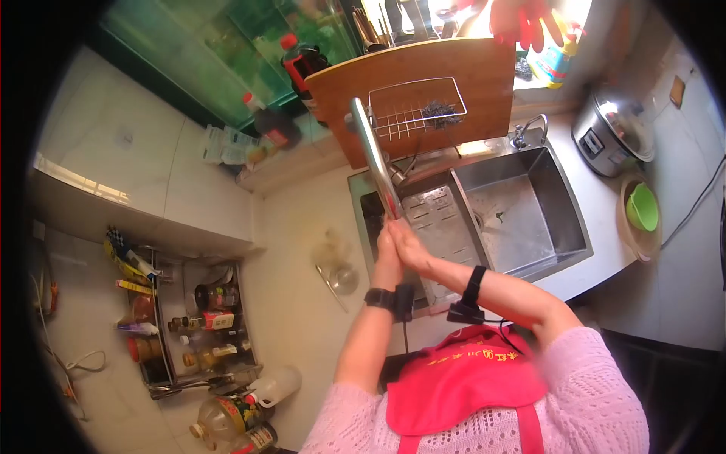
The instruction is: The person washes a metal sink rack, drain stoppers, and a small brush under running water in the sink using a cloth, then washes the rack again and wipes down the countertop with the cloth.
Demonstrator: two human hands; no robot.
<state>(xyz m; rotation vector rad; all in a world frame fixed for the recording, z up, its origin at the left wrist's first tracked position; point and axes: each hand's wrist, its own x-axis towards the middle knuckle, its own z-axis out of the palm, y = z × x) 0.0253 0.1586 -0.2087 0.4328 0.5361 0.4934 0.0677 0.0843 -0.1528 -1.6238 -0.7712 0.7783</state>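
Both of my hands are pressed together, palm to palm, at the lower end of a tall metal faucet. My left hand lies flat against my right hand, with fingers stretched out. The fingertips are partly hidden by the spout. I see no object in either hand. Below them is a two-basin metal sink. A slotted metal drain tray covers part of its left basin. Whether water is running cannot be made out.
A large wooden board and a wire rack with a scouring pad stand behind the sink. A rice cooker and a green bowl are at right. A glass lid lies left; bottles fill a rack beyond.
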